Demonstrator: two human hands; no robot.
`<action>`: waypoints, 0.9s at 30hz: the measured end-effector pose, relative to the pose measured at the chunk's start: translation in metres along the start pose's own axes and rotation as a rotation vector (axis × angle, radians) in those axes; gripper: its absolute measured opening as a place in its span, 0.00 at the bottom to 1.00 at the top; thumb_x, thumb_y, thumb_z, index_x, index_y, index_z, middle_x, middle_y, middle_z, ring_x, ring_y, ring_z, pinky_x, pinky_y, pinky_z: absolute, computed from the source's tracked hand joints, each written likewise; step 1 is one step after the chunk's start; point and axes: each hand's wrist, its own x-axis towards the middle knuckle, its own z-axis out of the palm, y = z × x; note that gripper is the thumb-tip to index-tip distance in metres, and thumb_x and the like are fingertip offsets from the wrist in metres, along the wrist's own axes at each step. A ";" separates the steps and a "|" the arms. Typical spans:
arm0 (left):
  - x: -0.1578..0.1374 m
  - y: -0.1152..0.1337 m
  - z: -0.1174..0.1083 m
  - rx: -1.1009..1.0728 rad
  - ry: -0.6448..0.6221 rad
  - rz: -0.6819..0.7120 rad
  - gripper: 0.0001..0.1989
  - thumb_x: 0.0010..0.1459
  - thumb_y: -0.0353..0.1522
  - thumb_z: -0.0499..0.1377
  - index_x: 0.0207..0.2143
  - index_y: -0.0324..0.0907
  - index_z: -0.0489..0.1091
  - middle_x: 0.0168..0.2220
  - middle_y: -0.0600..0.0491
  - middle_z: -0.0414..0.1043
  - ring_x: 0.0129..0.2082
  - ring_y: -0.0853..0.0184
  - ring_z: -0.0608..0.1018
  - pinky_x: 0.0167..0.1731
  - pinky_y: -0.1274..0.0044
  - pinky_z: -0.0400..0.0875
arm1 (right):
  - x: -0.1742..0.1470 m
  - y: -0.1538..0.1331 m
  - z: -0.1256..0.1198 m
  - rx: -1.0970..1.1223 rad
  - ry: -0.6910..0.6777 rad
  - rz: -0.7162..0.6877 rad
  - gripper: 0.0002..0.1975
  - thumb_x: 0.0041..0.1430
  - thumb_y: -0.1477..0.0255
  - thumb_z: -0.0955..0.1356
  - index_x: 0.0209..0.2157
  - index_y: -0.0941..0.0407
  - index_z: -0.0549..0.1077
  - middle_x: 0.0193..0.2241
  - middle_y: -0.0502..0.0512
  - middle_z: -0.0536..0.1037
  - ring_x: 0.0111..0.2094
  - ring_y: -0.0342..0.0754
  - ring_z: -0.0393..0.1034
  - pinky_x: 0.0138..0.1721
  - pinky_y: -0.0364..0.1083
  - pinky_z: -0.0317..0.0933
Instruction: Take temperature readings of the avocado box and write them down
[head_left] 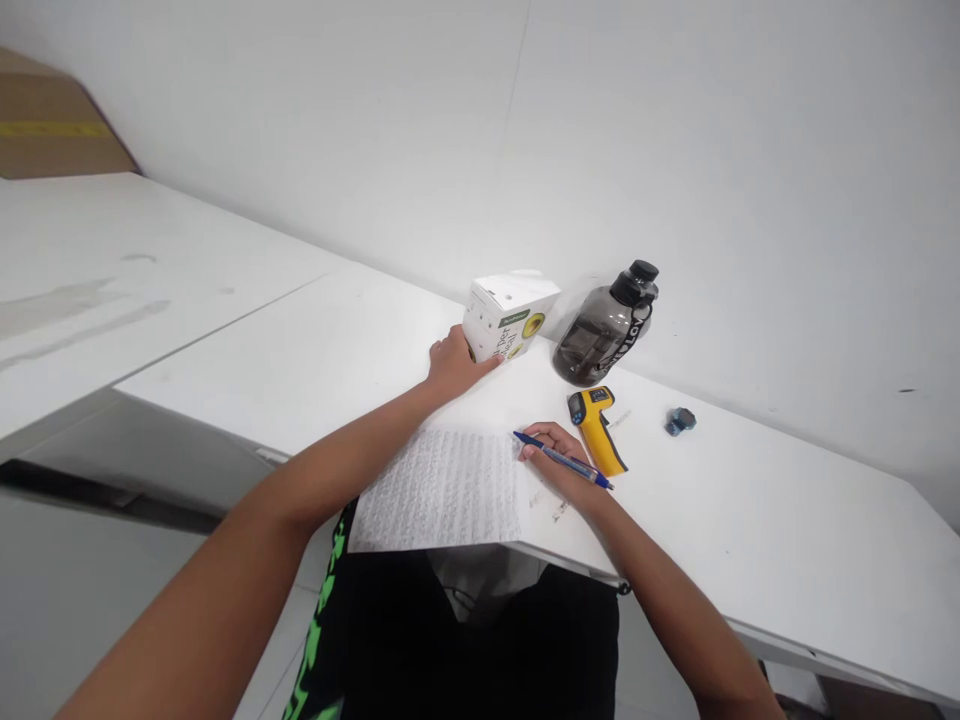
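My left hand [459,362] is wrapped round the lower part of a white carton [506,300] with avocado pictures, which stands upright by the wall. Between the fingers of my right hand [559,455] is a blue pen [564,460], its tip pointing left. That hand rests at the upper right of a sheet of paper [442,490] covered in dense rows of small marks. Just right of the hand lies a yellow and black infrared thermometer [598,430]. Behind it stands a dark translucent water bottle [602,325] with a black cap and lettered strap.
A small blue object, perhaps a wristwatch [680,421], lies right of the thermometer. The white table [787,520] runs along a white wall. On the far left, a brown cardboard box [56,125] sits on an adjoining white table [187,240]. The near table edge is close to my body.
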 end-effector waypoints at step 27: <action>0.002 0.001 0.000 0.019 -0.009 0.000 0.34 0.53 0.51 0.68 0.52 0.44 0.58 0.58 0.39 0.74 0.63 0.43 0.74 0.58 0.55 0.68 | 0.004 0.006 0.000 -0.178 0.037 0.031 0.13 0.53 0.58 0.72 0.29 0.53 0.75 0.18 0.45 0.67 0.22 0.44 0.59 0.24 0.44 0.53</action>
